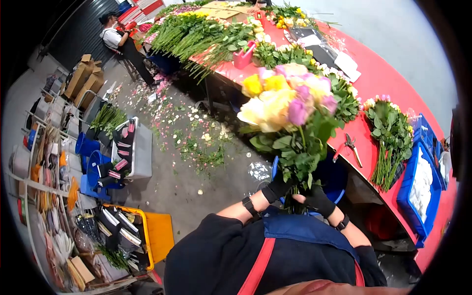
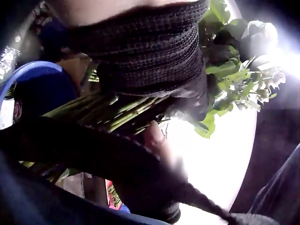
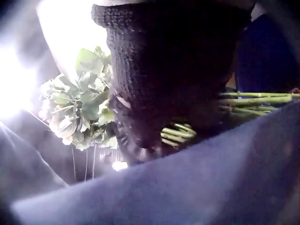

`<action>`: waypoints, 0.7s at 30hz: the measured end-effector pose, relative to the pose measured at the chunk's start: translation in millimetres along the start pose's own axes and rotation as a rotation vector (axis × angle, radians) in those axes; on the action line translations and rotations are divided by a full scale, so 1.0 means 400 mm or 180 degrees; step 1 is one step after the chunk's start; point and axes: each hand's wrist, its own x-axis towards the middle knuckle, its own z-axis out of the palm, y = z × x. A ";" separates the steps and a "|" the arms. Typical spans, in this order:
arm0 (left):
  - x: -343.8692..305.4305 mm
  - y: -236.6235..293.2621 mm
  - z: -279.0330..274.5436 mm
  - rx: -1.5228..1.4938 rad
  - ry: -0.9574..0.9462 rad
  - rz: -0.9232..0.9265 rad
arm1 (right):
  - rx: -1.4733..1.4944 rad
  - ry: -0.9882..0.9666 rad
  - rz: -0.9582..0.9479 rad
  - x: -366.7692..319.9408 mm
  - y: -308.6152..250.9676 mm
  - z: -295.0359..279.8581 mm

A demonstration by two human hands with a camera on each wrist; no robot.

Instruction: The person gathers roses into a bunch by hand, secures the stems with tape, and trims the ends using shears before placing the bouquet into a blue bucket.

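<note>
A bouquet of roses [image 1: 285, 105] with cream, yellow and purple blooms stands upright before my chest, its leafy part below the flowers. My left hand [image 1: 279, 189], in a black fingerless glove, grips its stems from the left. On the other side my right hand [image 1: 318, 200], gloved the same way, holds the stems just below the leaves. In the left wrist view the green stems [image 2: 133, 112] run down past the glove toward a blue bucket [image 2: 44, 70]. In the right wrist view the stems [image 3: 178, 133] show in a gap by the dark glove, and most fingers are hidden.
A red table [image 1: 364, 157] on the right bears pruning shears [image 1: 353, 147], a smaller bouquet [image 1: 388, 135] and a blue crate [image 1: 418, 191]. Long-stemmed flowers [image 1: 196, 42] pile farther back. Petals litter the floor; crates and buckets line the left. A person [image 1: 125, 46] stands far left.
</note>
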 end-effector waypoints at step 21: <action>0.148 0.075 -0.075 -0.2399 0.1403 -0.0700 | -0.1259 0.0613 0.0065 0.138 0.022 0.012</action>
